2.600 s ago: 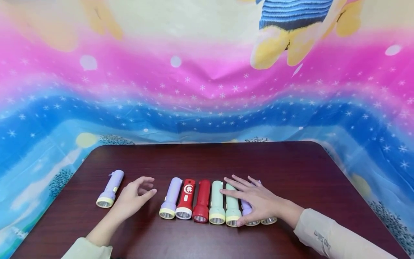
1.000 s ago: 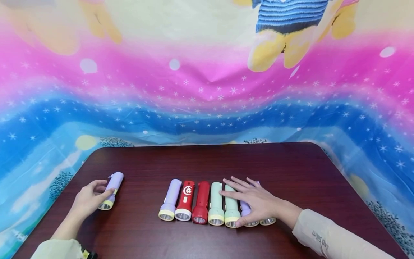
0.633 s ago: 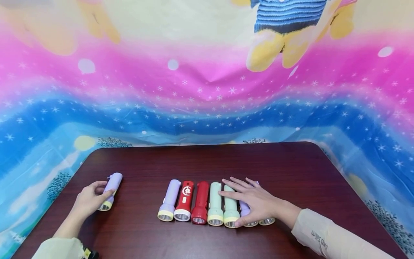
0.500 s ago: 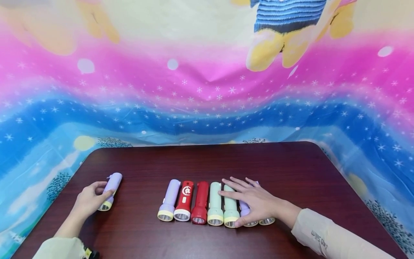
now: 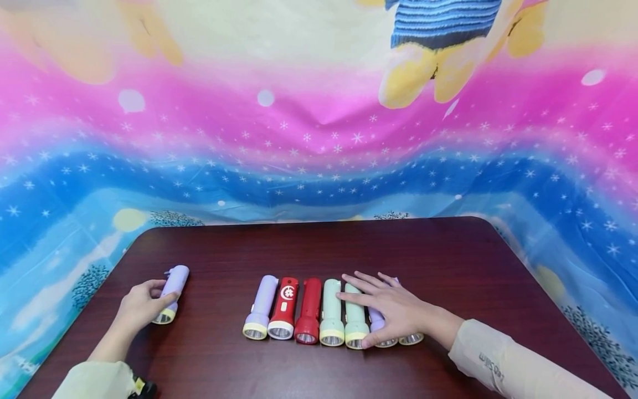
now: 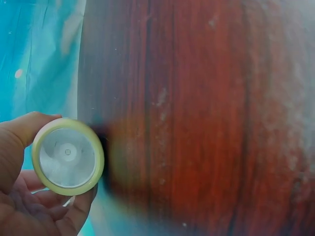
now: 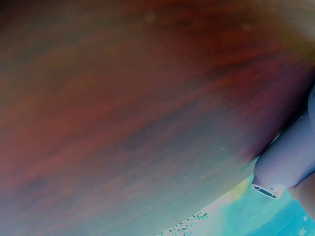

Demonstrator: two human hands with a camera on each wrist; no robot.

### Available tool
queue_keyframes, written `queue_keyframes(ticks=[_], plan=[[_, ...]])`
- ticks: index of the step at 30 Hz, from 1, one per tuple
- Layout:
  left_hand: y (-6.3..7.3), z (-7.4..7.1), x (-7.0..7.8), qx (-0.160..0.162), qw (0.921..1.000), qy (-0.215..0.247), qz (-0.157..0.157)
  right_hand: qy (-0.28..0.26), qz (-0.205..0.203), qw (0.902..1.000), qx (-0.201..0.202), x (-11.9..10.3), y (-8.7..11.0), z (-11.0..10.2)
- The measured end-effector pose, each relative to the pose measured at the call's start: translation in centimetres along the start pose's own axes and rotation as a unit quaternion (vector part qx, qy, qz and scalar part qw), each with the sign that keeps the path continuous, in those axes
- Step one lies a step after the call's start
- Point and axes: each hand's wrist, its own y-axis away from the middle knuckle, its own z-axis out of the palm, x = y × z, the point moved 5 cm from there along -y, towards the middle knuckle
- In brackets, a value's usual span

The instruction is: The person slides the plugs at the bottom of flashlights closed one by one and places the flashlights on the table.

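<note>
At the table's left my left hand (image 5: pixel 137 305) grips a light-purple flashlight (image 5: pixel 178 277), thumb on the near side. The left wrist view shows that flashlight's yellow-rimmed lens (image 6: pixel 68 152) face-on, unlit, with fingers curled behind it. My right hand (image 5: pixel 394 305) rests with spread fingers over the right end of a flashlight row. From the left stand a purple flashlight (image 5: pixel 262 302), a red one with a white emblem (image 5: pixel 284 305), a plain red one (image 5: pixel 309 310) and two mint ones (image 5: pixel 332 310). The hand partly covers the rest. The right wrist view catches a purple flashlight's tail (image 7: pixel 283 162).
The dark wood table (image 5: pixel 319 371) has rounded far corners. A cloth backdrop (image 5: pixel 319 122) printed with snowflakes and cartoon figures hangs behind it. A gap of table separates the left flashlight from the row.
From the middle-left, my left hand has moved left to the lone purple flashlight and taken hold of it. The flashlight stays about in place. My right hand has kept still.
</note>
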Motion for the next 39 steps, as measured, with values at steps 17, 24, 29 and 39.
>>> queue_keyframes(ticks=[17,24,29,39], plan=[[0.5,0.2,0.2,-0.007,0.9999,0.015,0.000,-0.005,0.004,1.0000,-0.003,-0.1,0.0,-0.1],[0.6,0.2,0.6,0.013,0.9993,0.035,-0.010,-0.009,0.005,0.9999,-0.004,-0.1,0.0,-0.2],[1.0,0.2,1.3,0.037,0.9981,0.048,-0.011,-0.007,0.001,1.0000,-0.003,0.0,-0.2,-0.1],[1.6,0.4,2.7,0.061,0.9939,0.091,-0.015,-0.016,0.008,0.9998,-0.011,-0.1,-0.1,-0.1]])
